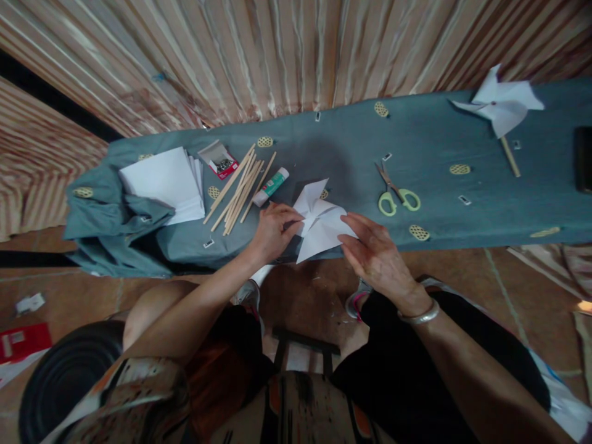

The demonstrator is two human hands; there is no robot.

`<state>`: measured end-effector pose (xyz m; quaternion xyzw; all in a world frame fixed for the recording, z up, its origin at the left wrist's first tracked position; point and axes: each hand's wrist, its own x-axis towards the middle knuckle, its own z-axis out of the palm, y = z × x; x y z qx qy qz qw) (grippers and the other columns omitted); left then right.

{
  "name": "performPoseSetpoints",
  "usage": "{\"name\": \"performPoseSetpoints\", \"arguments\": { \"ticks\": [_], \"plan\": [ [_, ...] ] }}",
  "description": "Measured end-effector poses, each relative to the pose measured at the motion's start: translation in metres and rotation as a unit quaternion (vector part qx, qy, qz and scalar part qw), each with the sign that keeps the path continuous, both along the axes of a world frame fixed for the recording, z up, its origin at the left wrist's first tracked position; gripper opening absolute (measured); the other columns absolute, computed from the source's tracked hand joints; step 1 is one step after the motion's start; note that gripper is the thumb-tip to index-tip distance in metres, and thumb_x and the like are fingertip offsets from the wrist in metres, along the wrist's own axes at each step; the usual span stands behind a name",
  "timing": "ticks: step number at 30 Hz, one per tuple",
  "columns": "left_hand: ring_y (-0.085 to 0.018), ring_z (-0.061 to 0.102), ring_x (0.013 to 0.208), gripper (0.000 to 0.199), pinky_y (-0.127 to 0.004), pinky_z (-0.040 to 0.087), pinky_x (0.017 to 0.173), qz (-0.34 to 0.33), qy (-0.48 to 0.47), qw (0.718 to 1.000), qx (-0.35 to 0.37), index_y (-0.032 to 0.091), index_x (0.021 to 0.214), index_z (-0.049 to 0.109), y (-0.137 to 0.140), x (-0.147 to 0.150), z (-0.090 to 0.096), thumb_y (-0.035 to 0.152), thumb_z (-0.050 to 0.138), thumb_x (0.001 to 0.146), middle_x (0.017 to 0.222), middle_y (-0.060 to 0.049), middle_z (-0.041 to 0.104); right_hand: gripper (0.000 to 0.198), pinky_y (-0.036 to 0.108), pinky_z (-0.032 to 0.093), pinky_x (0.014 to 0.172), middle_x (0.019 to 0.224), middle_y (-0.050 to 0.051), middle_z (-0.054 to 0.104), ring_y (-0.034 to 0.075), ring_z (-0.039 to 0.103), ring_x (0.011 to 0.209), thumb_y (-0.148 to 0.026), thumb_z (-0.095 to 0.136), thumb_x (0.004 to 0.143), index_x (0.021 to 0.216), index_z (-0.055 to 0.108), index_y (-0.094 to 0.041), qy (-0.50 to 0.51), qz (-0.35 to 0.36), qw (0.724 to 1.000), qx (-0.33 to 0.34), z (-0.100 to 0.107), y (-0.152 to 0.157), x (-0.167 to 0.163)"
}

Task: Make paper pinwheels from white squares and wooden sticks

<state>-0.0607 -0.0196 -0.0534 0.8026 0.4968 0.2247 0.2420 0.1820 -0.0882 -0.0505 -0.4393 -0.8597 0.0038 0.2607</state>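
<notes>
A white paper pinwheel [319,222] with folded blades is held between my two hands over the near edge of the cloth-covered table. My left hand [275,231] pinches its left side, thumb and fingers closed on the paper. On the other side, my right hand [377,256] grips the right blade between thumb and fingers. Just beyond my left hand lies a glue stick [271,187] with a green and white label, beside a bunch of thin wooden sticks [240,191]. Right of my right hand rest scissors [393,192] with pale green handles, blades slightly apart.
A stack of white paper [161,182] and an open red box of small metal pieces [219,161] are at the left. A finished-looking pinwheel on a stick [502,105] lies far right, near a dark object [583,159]. A black round stool [69,388] stands lower left.
</notes>
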Motion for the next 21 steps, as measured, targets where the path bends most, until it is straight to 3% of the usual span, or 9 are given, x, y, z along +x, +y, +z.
{"name": "performPoseSetpoints", "arguments": {
  "ticks": [21],
  "plan": [
    [-0.018,0.064,0.088,0.007,-0.035,0.05,0.082,0.007,-0.021,1.0,0.018,0.017,0.08,0.069,0.005,0.0062,-0.0042,0.018,0.065,0.085,0.092,-0.006,0.067,0.021,0.051,0.051,0.099,0.134,0.016,0.062,0.031,0.053,0.131,-0.013,0.05,0.094,0.107,0.066,-0.018,0.009,-0.003,0.999,-0.03,0.0025,-0.0021,-0.0024]
  ]
}}
